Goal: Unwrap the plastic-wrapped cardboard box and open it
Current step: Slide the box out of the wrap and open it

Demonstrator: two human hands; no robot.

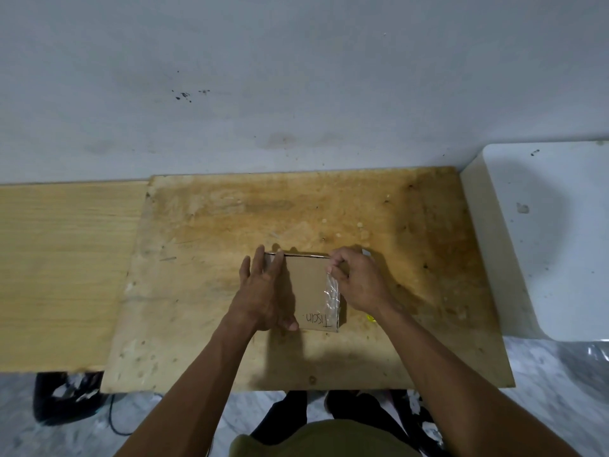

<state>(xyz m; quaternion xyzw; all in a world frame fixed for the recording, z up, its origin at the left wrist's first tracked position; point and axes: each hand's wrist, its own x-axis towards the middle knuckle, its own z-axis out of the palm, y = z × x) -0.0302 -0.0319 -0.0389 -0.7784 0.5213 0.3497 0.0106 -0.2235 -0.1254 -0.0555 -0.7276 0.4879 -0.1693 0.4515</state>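
Head view: I look down on a worn plywood board (230,225) against a grey wall (296,77).
Box: a flat brown cardboard box (308,288) lies near the middle of the board, close to the near edge, with handwriting on its near end.
Left hand: my left hand (263,291) lies flat along the box's left side, fingers straight and relaxed, thumb at the near corner. I judge it pins the box so it cannot slide.
Right hand: my right hand (359,282) pinches the wrap (332,295) at the far right corner, fingers curled. I judge this lifts the film away.
Wrap: clear, thin, crinkled plastic, shining in a strip along the box's right edge.
Board: stained, pitted, matte wood; a paler smooth plank (66,258) adjoins its left side.
Right side: a smooth white block (543,242) with rounded corners.
Progress: the box looks closed, not yet opened.
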